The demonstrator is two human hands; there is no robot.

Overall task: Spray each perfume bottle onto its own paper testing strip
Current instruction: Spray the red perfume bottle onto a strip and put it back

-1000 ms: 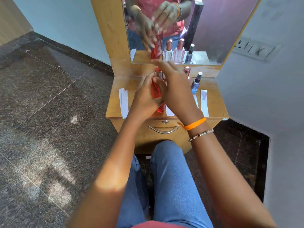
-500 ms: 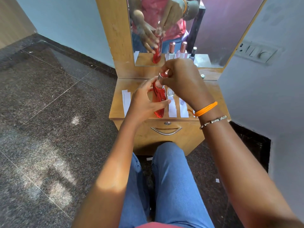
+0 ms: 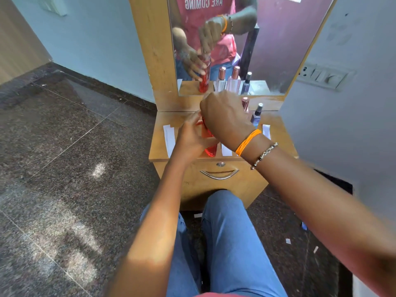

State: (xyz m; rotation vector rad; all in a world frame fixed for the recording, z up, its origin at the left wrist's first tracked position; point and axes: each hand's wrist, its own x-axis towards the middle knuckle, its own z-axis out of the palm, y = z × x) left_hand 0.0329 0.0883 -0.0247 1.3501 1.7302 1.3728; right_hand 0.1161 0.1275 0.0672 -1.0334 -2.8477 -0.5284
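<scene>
While the left hand has its fingers wrapped round the body of the red perfume bottle, holding it upright just above the front edge of the tabletop, the right hand is closed over the bottle's top, so I can't tell if it's on the cap or the nozzle. Judging by that, we're pretty early on: this looks like bottle number one, probably getting uncapped or readied to spray. White paper testing strips lie flat in a row along the tabletop, one far left, more peeking out under the hands and one at the right; can't see any wet marks on them from here. A pink bottle and a small blue bottle stand capped at the back near the mirror, so those are left to do.
</scene>
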